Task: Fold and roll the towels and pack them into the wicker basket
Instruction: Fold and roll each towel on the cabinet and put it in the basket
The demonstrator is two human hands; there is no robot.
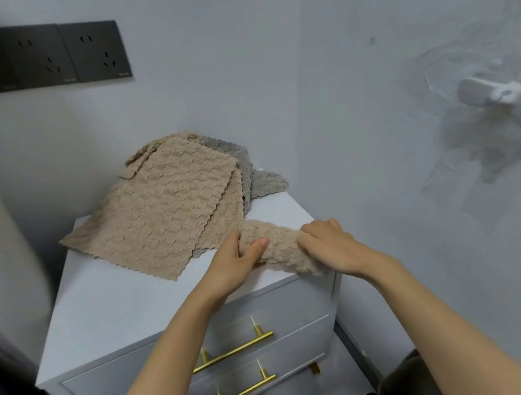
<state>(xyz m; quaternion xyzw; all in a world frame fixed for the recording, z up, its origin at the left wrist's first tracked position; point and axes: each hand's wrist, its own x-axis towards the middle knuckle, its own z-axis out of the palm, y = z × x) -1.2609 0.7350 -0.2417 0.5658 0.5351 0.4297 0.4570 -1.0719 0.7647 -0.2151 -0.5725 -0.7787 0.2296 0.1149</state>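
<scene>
the near-left part of the white cabinet top lies bare from its front edge up to the pile of beige towels, so a hand can pass there. the back of the top is covered by that pile and the grey towel under it, which run back into the corner of the walls. the front right corner is taken by the rolled towel, gripped by the left hand and right hand. the right wall stands close beside the cabinet, and a white fitting juts from it higher up.
</scene>
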